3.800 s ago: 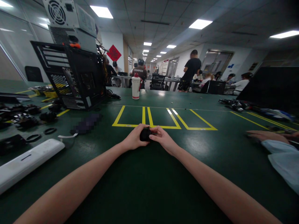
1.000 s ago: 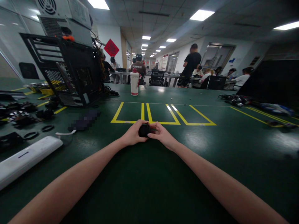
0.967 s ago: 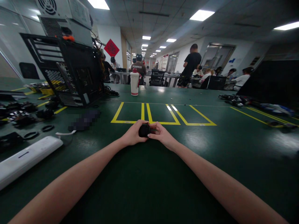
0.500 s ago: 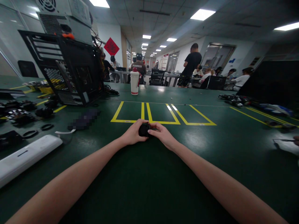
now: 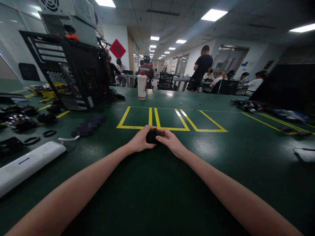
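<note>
A small black block-like object (image 5: pixel 151 137) is between my hands, above the green table (image 5: pixel 157 190) and just in front of the yellow tape outlines (image 5: pixel 169 128). My left hand (image 5: pixel 140 140) curls around its left side, thumb below and fingers over the top. On the right side, my right hand (image 5: pixel 170 141) pinches its edge between thumb and fingertips. Much of the object is hidden by my fingers, and its exact kind is too dark to make out.
Left lie a white power bank-like case (image 5: pixel 31 164), black rings (image 5: pixel 31 141), a blurred dark phone-shaped item (image 5: pixel 90 126) and black parts (image 5: pixel 22 123). An open computer case (image 5: pixel 73 72) and a white cup (image 5: pixel 142 87) stand behind. Cables (image 5: pixel 246 105) lie right.
The camera view has tilted down since the earliest frame, and the co-worker's hand and sleeve have left the right edge. My right thumb has shifted slightly on the black object; both hands keep hold.
</note>
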A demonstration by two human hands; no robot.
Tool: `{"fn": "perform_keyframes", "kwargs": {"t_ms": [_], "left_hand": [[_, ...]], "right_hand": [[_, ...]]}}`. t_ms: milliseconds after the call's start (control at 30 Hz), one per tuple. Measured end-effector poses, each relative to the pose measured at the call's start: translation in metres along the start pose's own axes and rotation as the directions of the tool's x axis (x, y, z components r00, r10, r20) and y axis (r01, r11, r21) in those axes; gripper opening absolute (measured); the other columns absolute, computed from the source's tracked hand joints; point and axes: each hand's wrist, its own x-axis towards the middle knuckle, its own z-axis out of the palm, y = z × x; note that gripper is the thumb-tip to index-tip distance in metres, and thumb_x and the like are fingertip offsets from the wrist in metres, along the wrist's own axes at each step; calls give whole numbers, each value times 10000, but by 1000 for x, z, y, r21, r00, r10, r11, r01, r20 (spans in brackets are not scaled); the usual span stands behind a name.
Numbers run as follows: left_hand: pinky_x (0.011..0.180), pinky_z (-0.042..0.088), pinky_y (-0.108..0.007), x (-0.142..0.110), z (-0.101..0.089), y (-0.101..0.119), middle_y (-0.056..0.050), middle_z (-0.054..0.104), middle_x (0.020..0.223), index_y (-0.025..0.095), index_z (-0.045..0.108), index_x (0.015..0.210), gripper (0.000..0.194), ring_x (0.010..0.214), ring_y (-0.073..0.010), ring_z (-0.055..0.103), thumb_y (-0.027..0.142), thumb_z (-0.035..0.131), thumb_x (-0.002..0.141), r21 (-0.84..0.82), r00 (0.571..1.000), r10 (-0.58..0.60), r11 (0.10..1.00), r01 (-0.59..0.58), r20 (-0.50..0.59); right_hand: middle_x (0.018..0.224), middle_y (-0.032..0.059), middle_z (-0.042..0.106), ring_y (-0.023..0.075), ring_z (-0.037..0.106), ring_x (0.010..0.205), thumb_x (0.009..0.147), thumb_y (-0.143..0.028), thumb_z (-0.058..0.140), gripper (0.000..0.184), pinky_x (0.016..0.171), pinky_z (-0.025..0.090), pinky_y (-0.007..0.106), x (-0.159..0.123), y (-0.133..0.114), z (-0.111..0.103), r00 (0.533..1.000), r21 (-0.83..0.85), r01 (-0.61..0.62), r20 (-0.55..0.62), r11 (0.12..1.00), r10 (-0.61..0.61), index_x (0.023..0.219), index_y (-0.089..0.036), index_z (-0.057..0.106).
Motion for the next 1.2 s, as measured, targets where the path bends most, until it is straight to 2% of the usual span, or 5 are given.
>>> {"fn": "perform_keyframes", "kwargs": {"t_ms": [200,467,667,1000,1200], "left_hand": [[822,411,-381,-1,0,-1,-52,488,1056,217,388,1125,570,955,-220,501,218,662,625,-6,1000,19,1000,-19,-8],[813,413,-353,-2,-1,-1,-50,485,1048,207,382,1138,582,944,-207,499,225,669,632,15,999,34,999,-34,-15],[817,415,-351,-1,1,-3,-52,485,1058,209,384,1133,577,953,-208,500,230,669,631,9,999,32,999,-32,-11],[826,408,-361,0,1,-2,-54,485,1050,201,383,1135,590,956,-216,501,220,669,620,34,999,36,999,-36,-14],[831,404,-358,0,1,-3,-55,489,1054,201,387,1134,589,960,-213,499,211,669,618,7,999,47,999,-47,-21]], "right_hand": [[1032,19,542,166,534,961,634,-215,669,336,879,407,367,0,-2,-2,998,58,-16,66,998,13,925,-220,501],[982,9,537,150,521,951,699,-269,614,235,885,400,348,-2,-2,0,999,-17,44,18,999,-44,902,-218,507],[1036,42,525,166,523,952,697,-269,613,303,898,386,376,0,-2,-1,998,-12,-46,43,999,47,977,-200,520],[957,6,527,147,518,932,695,-274,615,223,875,392,350,-1,1,-1,999,-10,43,22,999,-43,886,-219,515],[997,29,524,164,506,956,704,-278,606,315,894,374,381,1,2,-4,999,-21,-12,29,1000,12,1003,-226,521]]}}
